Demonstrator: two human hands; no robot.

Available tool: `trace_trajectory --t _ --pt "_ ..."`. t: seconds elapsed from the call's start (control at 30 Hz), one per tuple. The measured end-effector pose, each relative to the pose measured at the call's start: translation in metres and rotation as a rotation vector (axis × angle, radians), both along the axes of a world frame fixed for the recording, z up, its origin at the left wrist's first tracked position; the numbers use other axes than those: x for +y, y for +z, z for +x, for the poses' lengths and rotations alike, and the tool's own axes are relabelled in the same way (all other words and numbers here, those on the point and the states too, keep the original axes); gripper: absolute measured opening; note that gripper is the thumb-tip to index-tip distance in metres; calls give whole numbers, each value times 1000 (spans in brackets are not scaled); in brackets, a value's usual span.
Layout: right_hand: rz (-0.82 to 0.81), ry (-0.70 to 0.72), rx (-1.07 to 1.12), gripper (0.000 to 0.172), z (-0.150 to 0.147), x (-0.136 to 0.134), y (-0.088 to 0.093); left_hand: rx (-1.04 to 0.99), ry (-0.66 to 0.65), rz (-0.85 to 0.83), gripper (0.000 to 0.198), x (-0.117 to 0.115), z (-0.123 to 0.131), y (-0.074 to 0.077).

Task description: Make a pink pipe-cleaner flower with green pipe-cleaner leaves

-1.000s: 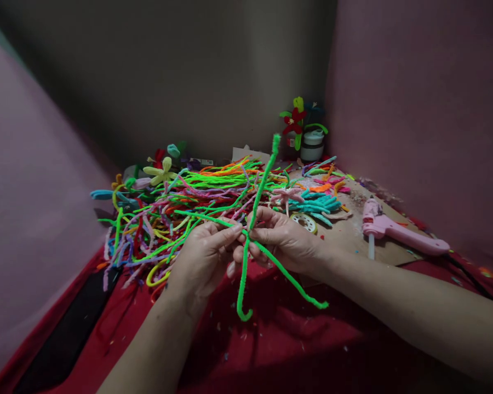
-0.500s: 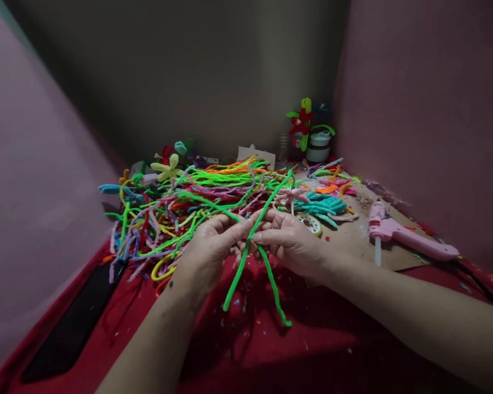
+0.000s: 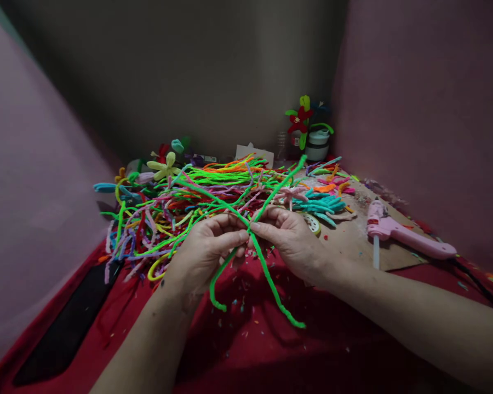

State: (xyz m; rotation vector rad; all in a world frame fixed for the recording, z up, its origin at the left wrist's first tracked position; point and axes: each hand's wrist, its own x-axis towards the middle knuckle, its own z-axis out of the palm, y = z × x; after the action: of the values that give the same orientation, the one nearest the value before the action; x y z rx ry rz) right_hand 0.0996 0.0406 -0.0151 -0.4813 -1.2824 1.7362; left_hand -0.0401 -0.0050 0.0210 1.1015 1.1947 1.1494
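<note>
My left hand (image 3: 205,249) and my right hand (image 3: 290,238) meet over the red cloth (image 3: 250,350). Both pinch two bright green pipe cleaners (image 3: 271,282) where they cross in an X. The upper ends reach over the pile, one toward the back right and one to the left. The lower ends hang down over the cloth, one of them curled. Just behind my hands lies a big pile of pipe cleaners (image 3: 181,200) in many colours.
A pink glue gun (image 3: 398,235) lies on a cardboard sheet (image 3: 353,235) to the right. Teal pipe-cleaner pieces (image 3: 320,203) and a tape roll (image 3: 312,221) lie behind my right hand. A pipe-cleaner flower (image 3: 299,117) stands in the far corner by a white jar (image 3: 317,143). Walls close in on both sides.
The green pipe cleaners have been turned in my fingers: the upright end tilted down toward the back right, and the lower ends swung and spread apart. Both hands stay pinched at the crossing.
</note>
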Motion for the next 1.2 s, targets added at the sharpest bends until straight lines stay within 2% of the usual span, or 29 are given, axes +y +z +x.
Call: trace_trajectory --t 0.17,0.33,0.5,0.67,0.8,0.93,1.03,1.13,1.2 --pt "-51 32 67 18 -2 0 -3 -76 -79 -32 9 1 -3 0" --pt "-193 102 111 25 -4 0 -2 -62 -8 35 13 0 1 0" --pt "-98 14 105 19 -4 1 -1 -17 46 24 14 -1 3 0" --pt "193 -125 -108 10 4 1 3 99 20 17 13 -5 3 -1" --pt "476 -217 -264 8 9 1 4 11 -11 -34 16 -5 4 0" --pt "964 -381 -288 7 13 1 9 -135 -132 -142 15 -2 -2 2" --pt "1247 -406 -303 11 15 0 17 -172 -235 -165 14 -1 -9 2" --pt "1359 -351 -345 14 16 0 26 -76 -219 -140 13 -1 -12 5" --pt "1294 -335 -386 13 15 0 32 89 -151 -49 11 -2 -11 9"
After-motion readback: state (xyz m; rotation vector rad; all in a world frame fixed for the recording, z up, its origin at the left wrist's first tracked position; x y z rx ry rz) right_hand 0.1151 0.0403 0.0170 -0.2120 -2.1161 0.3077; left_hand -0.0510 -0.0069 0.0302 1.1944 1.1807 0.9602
